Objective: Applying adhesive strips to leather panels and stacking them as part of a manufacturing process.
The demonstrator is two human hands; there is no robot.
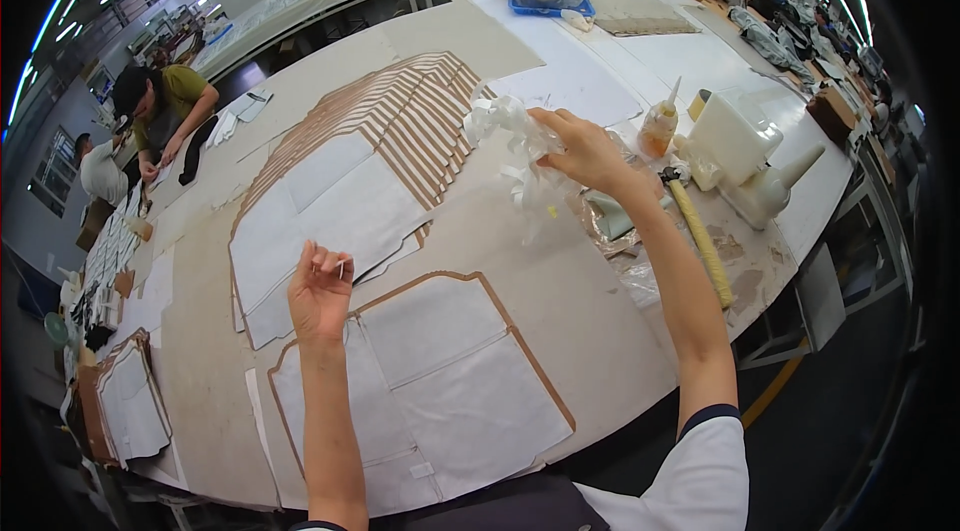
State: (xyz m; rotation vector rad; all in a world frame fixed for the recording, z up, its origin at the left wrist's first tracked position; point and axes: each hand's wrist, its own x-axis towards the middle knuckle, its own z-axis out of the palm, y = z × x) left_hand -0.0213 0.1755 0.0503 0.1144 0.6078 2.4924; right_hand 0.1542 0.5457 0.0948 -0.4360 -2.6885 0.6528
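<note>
Nearest in my view, a brown-edged white panel (470, 381) lies flat, its right edge slanting from far left to near right; a small white patch (422, 469) sits on it, any print too small for me to read. Near its far left corner, the left hand (320, 291) is curled narrow, a thin white piece at the fingertips. Farther right, the right hand (580, 151) grips a tangle of white strips (512, 136), long axis running far left to near right, between a fanned panel stack (340, 181) and a yellow-handled tool (702, 241). Beyond sits a blue tray (520, 8).
</note>
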